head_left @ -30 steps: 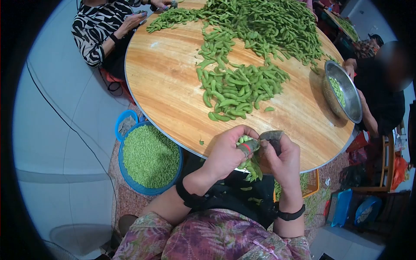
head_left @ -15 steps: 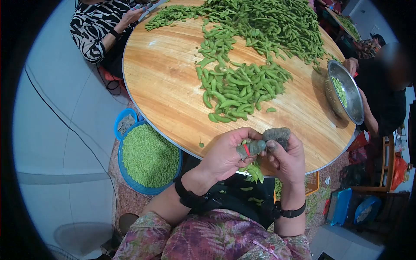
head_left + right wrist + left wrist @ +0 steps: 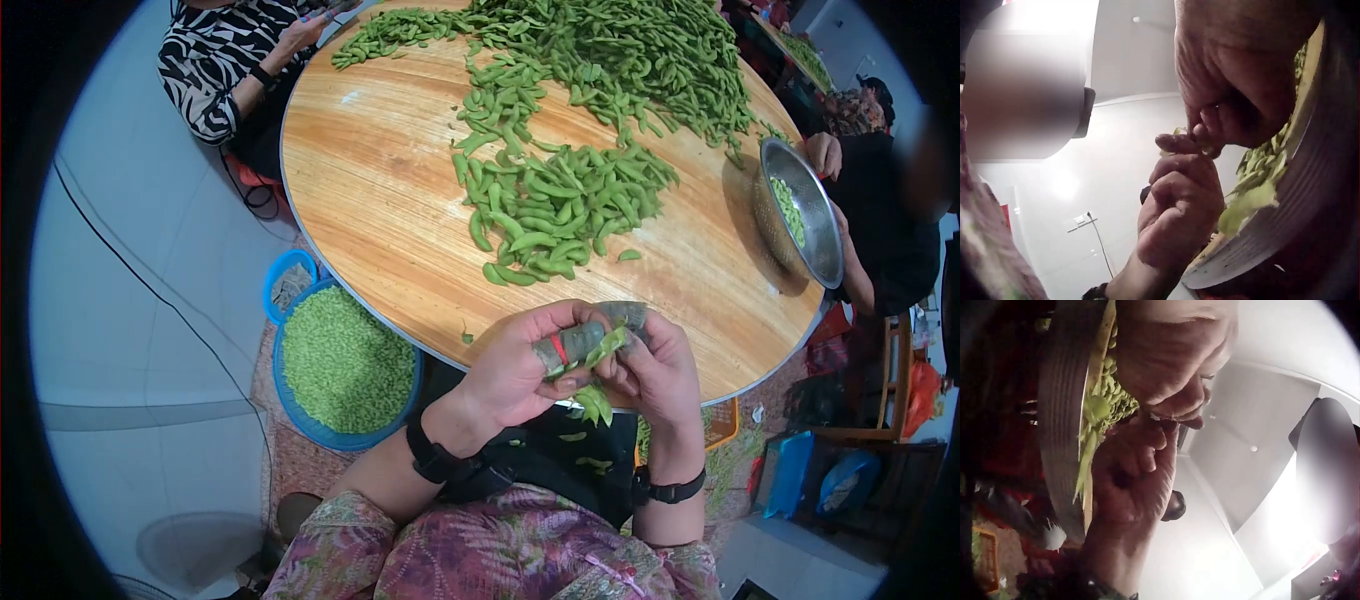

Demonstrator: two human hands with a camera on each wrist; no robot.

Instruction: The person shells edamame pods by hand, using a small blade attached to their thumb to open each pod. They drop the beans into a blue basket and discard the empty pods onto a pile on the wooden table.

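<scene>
Over the near edge of the table, my left hand (image 3: 495,370) and right hand (image 3: 660,370) meet with curled fingers. A light green edamame pod (image 3: 607,345) is pinched between them at the thumb tips. Grey-green wrapping with a red band covers my left thumb, and grey wrapping covers a finger of my right hand. Just below the fingers hang pale empty-looking pods (image 3: 593,403), also seen as a green pod husk (image 3: 1247,206) at the table rim in the right wrist view. My left palm's inside is hidden.
A small pile of edamame pods (image 3: 545,210) lies ahead, with a large heap (image 3: 620,60) behind. The round wooden table (image 3: 370,190) has a metal colander (image 3: 825,235) at right, near another person. A blue basin (image 3: 280,385) of shelled beans stands on the floor at left.
Half a second ago the thumbs met with little pod showing; now a light green pod shows between them. My right hand has shifted slightly down and left.
</scene>
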